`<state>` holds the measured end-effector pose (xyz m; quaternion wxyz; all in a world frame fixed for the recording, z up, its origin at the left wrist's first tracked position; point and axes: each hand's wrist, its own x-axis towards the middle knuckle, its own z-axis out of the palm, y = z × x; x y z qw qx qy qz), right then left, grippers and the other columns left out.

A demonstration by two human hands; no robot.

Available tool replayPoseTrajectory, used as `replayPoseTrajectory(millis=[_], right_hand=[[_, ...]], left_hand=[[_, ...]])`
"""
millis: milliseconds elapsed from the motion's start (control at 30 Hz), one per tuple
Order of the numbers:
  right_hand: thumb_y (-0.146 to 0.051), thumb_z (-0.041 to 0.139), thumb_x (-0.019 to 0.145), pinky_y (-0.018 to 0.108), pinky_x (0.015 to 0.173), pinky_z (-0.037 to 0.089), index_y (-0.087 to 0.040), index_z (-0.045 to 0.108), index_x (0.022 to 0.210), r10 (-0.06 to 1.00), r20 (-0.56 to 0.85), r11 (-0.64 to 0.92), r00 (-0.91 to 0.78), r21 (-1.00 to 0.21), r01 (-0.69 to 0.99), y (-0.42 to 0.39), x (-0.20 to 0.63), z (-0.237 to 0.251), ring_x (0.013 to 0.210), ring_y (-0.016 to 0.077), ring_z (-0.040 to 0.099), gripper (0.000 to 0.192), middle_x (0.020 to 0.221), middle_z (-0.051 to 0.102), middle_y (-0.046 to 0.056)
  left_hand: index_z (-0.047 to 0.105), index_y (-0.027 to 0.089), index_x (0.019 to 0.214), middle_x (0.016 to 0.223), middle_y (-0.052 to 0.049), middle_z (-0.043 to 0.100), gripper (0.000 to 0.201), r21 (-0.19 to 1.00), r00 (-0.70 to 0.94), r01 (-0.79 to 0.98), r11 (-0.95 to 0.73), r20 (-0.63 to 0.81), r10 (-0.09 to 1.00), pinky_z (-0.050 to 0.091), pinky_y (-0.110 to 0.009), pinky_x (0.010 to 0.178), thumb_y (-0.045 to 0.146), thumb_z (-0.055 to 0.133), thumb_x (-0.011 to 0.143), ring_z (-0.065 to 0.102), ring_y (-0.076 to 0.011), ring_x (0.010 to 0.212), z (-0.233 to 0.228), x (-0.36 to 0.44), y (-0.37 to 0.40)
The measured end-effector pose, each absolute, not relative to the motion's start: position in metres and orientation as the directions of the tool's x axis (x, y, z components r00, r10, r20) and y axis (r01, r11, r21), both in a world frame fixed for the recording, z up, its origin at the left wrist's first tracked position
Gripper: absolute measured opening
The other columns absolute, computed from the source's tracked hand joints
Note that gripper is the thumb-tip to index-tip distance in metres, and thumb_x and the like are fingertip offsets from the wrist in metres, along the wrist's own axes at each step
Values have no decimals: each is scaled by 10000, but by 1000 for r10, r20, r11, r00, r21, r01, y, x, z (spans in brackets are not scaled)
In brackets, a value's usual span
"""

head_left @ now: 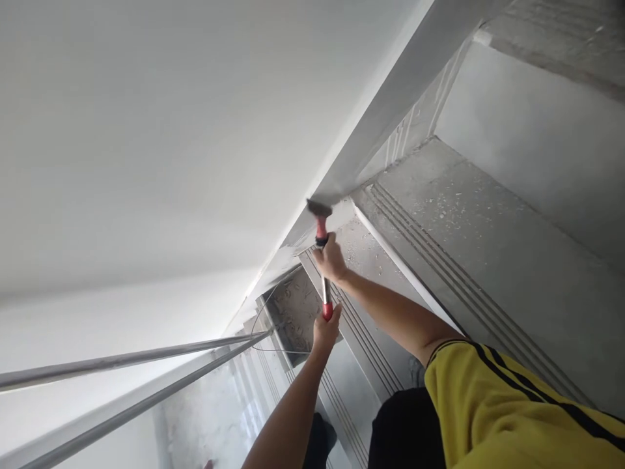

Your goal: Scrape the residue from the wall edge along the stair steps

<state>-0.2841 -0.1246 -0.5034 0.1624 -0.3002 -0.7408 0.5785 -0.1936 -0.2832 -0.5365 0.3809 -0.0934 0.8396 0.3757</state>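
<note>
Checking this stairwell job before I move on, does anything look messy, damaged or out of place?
Yes. The concrete steps are strewn with pale dust and crumbs, thickest near the scraper both hands grip against the wall trim. A loose thin wire loops over the lower steps beside the metal rails.

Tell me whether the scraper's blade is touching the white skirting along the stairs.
Touching. The head view shows the scraper, gripped by the right hand and left hand, with its blade pressed against the white skirting, no gap visible.
</note>
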Motion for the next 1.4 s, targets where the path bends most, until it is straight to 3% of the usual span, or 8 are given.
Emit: replayPoseTrajectory(millis=[133, 333, 567, 767, 833, 1067, 1300, 1400], right_hand=[[-206, 499, 725, 244, 466, 373, -205, 299, 921, 537, -173, 127, -826, -951, 281, -150, -280, -521, 474, 127, 454, 280, 631, 500, -13], [-171, 442, 745, 233, 449, 375, -212, 283, 982, 725, -68, 31, -686, -991, 131, -97, -288, -527, 483, 128, 476, 288, 635, 471, -35], [-218, 477, 746, 266, 487, 390, -193, 292, 966, 438, -207, 224, -875, -917, 329, -182, -283, -547, 513, 157, 495, 288, 658, 507, -1], [-188, 442, 758, 236, 461, 374, -208, 278, 989, 670, -39, 132, -741, -976, 171, -124, -286, -548, 494, 142, 492, 284, 642, 488, -29], [-184, 437, 758, 232, 466, 377, -209, 278, 993, 694, -25, 138, -720, -976, 167, -126, -288, -550, 510, 143, 503, 285, 653, 494, -24], [-236, 483, 737, 246, 480, 374, -200, 304, 947, 383, -269, 301, -884, -868, 394, -213, -285, -571, 508, 157, 505, 278, 629, 510, -17], [-218, 419, 769, 214, 421, 380, -218, 259, 1002, 645, -142, 10, -751, -981, 194, -158, -293, -564, 410, 113, 476, 283, 596, 448, -78], [-213, 431, 766, 217, 423, 394, -209, 264, 1003, 529, -200, -1, -824, -972, 236, -186, -294, -571, 421, 113, 493, 290, 618, 475, -69]], left_hand=[[357, 211, 540, 390, 38, 373, 529, 510, -655, -476, 716, -749, 99, 317, -237, 349, 688, 525, 697, 376, -94, 332, -543, -187, -303], [499, 172, 623, 455, 31, 456, 509, 548, -668, -393, 738, -722, 180, 311, -207, 384, 658, 650, 616, 404, -78, 390, -556, -224, -273], [367, 200, 492, 401, 23, 392, 504, 470, -609, -491, 734, -787, 97, 360, -234, 386, 612, 516, 739, 399, -88, 350, -567, -188, -331], [454, 174, 551, 418, 38, 424, 476, 534, -618, -437, 724, -763, 190, 309, -193, 368, 601, 636, 656, 390, -67, 362, -584, -217, -293], [456, 174, 560, 419, 44, 422, 478, 545, -626, -438, 715, -756, 192, 305, -187, 372, 604, 647, 646, 388, -62, 367, -589, -221, -296], [356, 199, 488, 404, 30, 378, 525, 501, -582, -519, 692, -800, 144, 392, -235, 413, 640, 499, 733, 403, -85, 353, -597, -181, -355], [466, 177, 598, 444, 53, 409, 465, 588, -665, -399, 704, -714, 219, 305, -199, 429, 601, 652, 641, 406, -72, 411, -600, -228, -332], [442, 178, 569, 430, 49, 396, 467, 570, -652, -415, 709, -730, 205, 314, -205, 434, 601, 608, 678, 401, -75, 398, -603, -220, -354]])
